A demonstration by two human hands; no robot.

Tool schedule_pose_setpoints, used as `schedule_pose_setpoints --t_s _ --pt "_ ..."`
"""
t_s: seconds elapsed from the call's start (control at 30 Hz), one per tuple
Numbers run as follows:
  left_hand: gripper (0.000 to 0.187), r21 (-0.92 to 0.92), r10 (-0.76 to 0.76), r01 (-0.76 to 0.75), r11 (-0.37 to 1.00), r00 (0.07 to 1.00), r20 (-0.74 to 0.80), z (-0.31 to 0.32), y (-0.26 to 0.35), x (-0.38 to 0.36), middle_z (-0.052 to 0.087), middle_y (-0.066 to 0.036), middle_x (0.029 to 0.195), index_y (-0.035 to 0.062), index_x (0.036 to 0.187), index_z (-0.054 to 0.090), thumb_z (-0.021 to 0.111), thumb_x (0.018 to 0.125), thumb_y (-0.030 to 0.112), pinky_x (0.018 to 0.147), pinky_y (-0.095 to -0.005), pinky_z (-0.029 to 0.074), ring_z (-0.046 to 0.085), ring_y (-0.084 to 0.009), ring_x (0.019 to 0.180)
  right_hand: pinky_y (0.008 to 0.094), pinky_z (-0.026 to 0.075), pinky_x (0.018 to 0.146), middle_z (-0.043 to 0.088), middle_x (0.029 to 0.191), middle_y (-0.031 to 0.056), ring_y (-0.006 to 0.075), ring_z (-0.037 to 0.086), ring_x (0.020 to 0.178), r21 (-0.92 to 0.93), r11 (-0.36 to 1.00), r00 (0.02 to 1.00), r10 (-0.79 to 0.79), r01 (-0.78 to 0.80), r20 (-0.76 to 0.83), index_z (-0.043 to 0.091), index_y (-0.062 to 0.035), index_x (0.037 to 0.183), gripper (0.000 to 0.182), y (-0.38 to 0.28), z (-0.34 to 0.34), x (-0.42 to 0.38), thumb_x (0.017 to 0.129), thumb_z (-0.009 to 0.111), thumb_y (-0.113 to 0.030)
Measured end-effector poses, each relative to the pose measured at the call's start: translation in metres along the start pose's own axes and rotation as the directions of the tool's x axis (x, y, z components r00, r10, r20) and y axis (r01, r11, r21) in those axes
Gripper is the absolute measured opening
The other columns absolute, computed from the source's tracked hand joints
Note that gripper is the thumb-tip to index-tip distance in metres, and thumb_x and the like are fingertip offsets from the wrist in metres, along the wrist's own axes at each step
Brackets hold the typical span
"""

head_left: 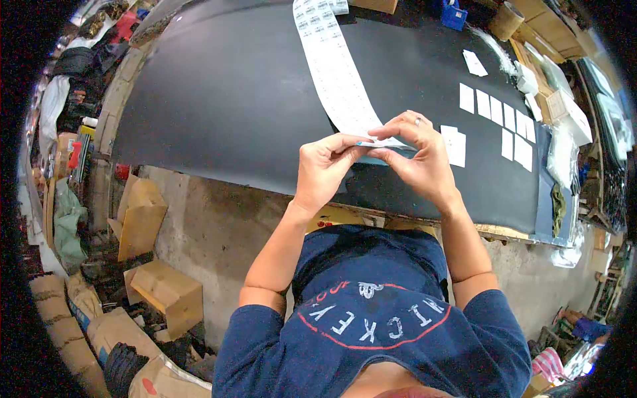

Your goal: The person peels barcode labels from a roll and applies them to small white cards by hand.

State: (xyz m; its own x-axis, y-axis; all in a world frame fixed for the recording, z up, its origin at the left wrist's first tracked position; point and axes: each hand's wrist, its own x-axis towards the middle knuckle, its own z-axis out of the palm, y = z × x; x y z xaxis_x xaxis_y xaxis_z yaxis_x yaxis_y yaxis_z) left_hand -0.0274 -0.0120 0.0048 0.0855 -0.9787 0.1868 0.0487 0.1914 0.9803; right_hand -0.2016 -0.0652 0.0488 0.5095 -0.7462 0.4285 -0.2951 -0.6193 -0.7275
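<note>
A long white strip of printed labels [338, 79] runs down the black table to my hands. Its near end is lifted and bent between my fingers. My left hand [324, 166] pinches this end between thumb and forefinger, beside a small bit of blue. My right hand [424, 154], with a ring on one finger, is closed on the right part of the same end. Exactly how the fingertips meet the strip is partly hidden. White cards [454, 147] lie on the table just right of my right hand.
The black table [219, 99] spans the middle. More white cards [496, 110] lie in rows at the right. A blue basket [454, 16] and a tape roll [506, 20] stand at the back. Cardboard boxes [166, 295] sit on the floor at left.
</note>
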Motion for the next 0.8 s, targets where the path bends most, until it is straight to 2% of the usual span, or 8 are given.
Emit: schedule_pose_setpoints --t_s 0.1,0.17,0.3,0.4,0.5,0.6,0.67,0.8 --pt "0.015 0.063 -0.01 0.011 0.998 1.0 -0.018 0.003 -0.005 -0.002 0.07 -0.006 0.086 -0.0053 0.099 0.068 0.061 0.086 -0.004 0.069 -0.0201 0.049 0.061 -0.0063 0.079 0.0413 0.035 0.099 0.065 0.082 0.0052 0.0195 0.06 0.084 -0.101 0.992 0.996 -0.085 0.082 -0.022 0.07 -0.0082 0.088 0.02 -0.004 0.002 -0.001 0.068 0.073 -0.003" --pt "0.015 0.135 0.008 -0.004 0.991 0.999 -0.032 0.005 0.001 -0.002 0.07 -0.006 0.083 -0.0054 0.099 0.068 0.062 0.085 -0.004 0.065 -0.0198 0.048 0.059 -0.0049 0.075 0.0442 0.029 0.104 0.061 0.082 0.0028 0.0205 0.058 0.092 -0.167 0.98 0.994 -0.111 0.106 -0.017 0.067 -0.0129 0.09 0.019 -0.001 0.004 -0.003 0.072 0.071 -0.007" --pt "0.015 0.212 0.04 -0.033 0.977 0.999 -0.031 0.007 0.006 -0.001 0.07 -0.006 0.081 -0.0048 0.098 0.068 0.063 0.085 -0.003 0.064 -0.02 0.048 0.059 -0.0043 0.073 0.0452 0.029 0.103 0.06 0.082 0.0028 0.0208 0.058 0.091 -0.188 0.979 0.996 -0.086 0.08 -0.023 0.067 -0.0129 0.089 0.017 -0.004 0.002 -0.004 0.073 0.071 -0.008" --pt "0.014 0.239 0.031 -0.024 0.971 0.999 -0.027 0.009 0.009 -0.002 0.068 0.0 0.082 -0.0011 0.097 0.069 0.063 0.084 -0.004 0.065 -0.0187 0.046 0.056 -0.0029 0.076 0.0456 0.029 0.104 0.06 0.082 0.0029 0.0204 0.059 0.09 -0.199 0.976 0.996 -0.089 0.084 -0.016 0.067 -0.0129 0.088 0.016 -0.007 0.0 -0.004 0.073 0.071 -0.008" --pt "0.014 0.261 0.068 -0.057 0.964 0.997 -0.036 0.011 0.01 -0.001 0.068 0.0 0.08 -0.0011 0.096 0.069 0.064 0.084 -0.004 0.064 -0.0191 0.046 0.056 -0.0027 0.074 0.0433 0.032 0.104 0.062 0.077 0.0031 0.0186 0.06 0.08 -0.209 0.975 0.994 -0.092 0.079 -0.055 0.07 -0.0093 0.084 0.018 -0.01 -0.001 -0.004 0.069 0.072 -0.001" --pt "0.014 0.316 0.081 -0.068 0.946 0.996 -0.026 0.011 0.012 -0.001 0.068 -0.001 0.079 -0.0011 0.096 0.069 0.064 0.083 -0.003 0.064 -0.0199 0.047 0.057 -0.0031 0.073 0.046 0.029 0.105 0.061 0.081 0.0025 0.02 0.059 0.087 -0.186 0.979 0.996 -0.087 0.081 -0.025 0.067 -0.0129 0.088 0.017 -0.007 -0.001 -0.006 0.073 0.07 -0.006" --pt "0.013 0.35 0.111 -0.094 0.932 0.993 -0.03 0.011 0.012 -0.001 0.07 -0.011 0.075 -0.0018 0.095 0.069 0.065 0.082 -0.001 0.059 -0.0229 0.048 0.061 -0.0057 0.066 0.0464 0.028 0.105 0.06 0.08 0.0023 0.0199 0.059 0.086 -0.216 0.972 0.995 -0.098 0.09 -0.027 0.067 -0.0129 0.088 0.018 -0.008 -0.001 -0.006 0.073 0.07 -0.004" --pt "0.012 0.361 0.149 -0.128 0.924 0.988 -0.031 0.011 0.012 -0.001 0.069 -0.011 0.073 -0.0014 0.094 0.069 0.066 0.082 0.0 0.057 -0.023 0.047 0.061 -0.0062 0.064 0.0467 0.028 0.106 0.06 0.08 0.002 0.0198 0.059 0.085 -0.205 0.974 0.995 -0.1 0.094 -0.019 0.066 -0.0128 0.088 0.018 -0.007 -0.002 -0.006 0.073 0.07 -0.004"
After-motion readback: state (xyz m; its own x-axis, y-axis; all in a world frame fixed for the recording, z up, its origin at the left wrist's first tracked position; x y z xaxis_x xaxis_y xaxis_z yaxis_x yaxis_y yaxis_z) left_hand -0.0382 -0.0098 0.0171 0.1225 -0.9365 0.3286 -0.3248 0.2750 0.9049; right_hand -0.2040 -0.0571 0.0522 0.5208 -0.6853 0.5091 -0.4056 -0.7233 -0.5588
